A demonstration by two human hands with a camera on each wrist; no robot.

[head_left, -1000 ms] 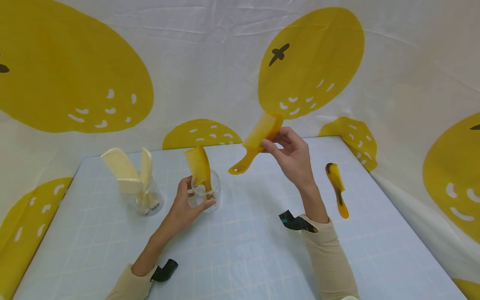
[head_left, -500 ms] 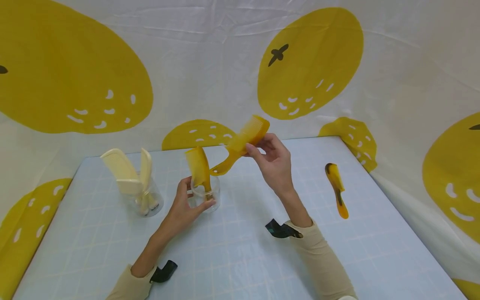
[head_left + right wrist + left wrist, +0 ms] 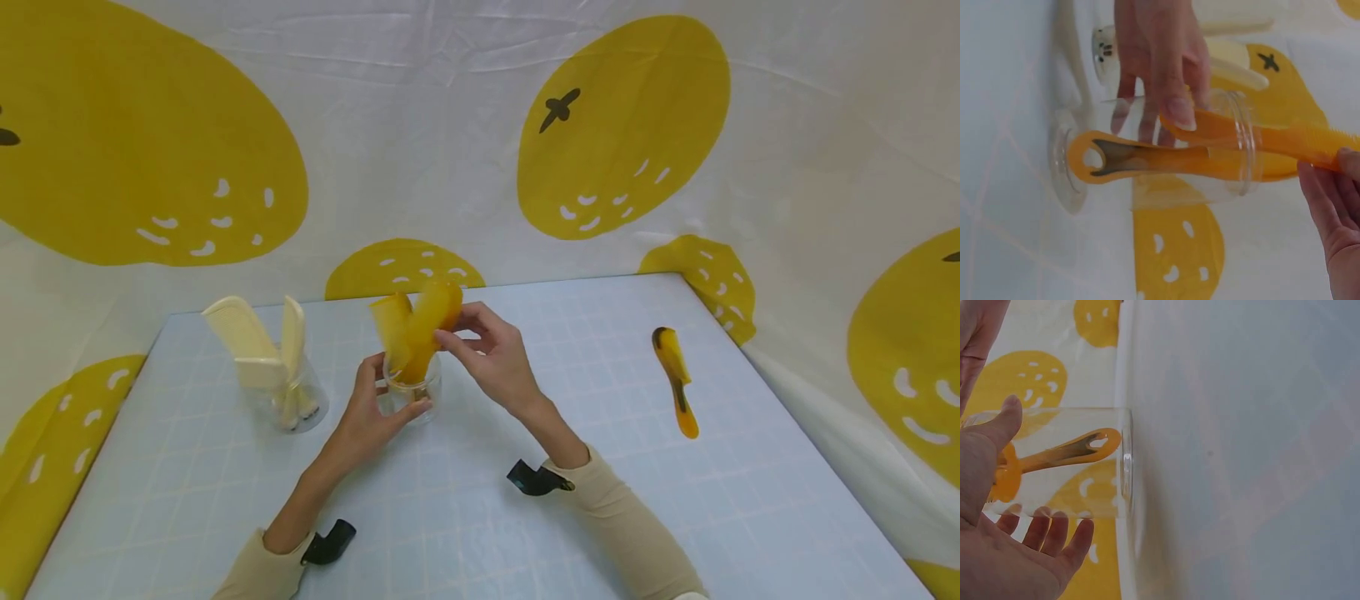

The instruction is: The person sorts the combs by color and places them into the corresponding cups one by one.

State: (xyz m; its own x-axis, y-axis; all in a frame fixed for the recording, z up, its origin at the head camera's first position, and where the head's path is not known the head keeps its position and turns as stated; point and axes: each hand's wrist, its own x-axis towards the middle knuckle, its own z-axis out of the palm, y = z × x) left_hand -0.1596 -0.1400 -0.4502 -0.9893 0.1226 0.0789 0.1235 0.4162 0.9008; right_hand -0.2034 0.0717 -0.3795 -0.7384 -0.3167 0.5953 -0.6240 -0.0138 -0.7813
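Note:
My left hand (image 3: 372, 417) holds a clear glass jar (image 3: 1179, 195) steady on the table, thumb on the near side and fingers round the far side. Inside the jar stands a yellow comb (image 3: 387, 318), its dark-streaked handle (image 3: 1066, 455) near the bottom. A second yellow comb (image 3: 435, 315), blurred in the head view, is pinched by my right hand (image 3: 491, 354) between thumb and fingers at its toothed part. In the right wrist view this comb's handle (image 3: 1210, 129) is through the jar's mouth, behind the left thumb, clear of the bottom.
Left of my hands, another glass jar (image 3: 315, 408) holds several cream combs (image 3: 240, 329). A yellow-and-dark comb (image 3: 675, 379) lies on the table (image 3: 465, 517) at the right. A fruit-patterned cloth (image 3: 420, 150) hangs behind the table.
My right hand has moved left and down with its comb, from the air right of the jar to the jar's mouth, where the handle is now inside. The left hand keeps its place.

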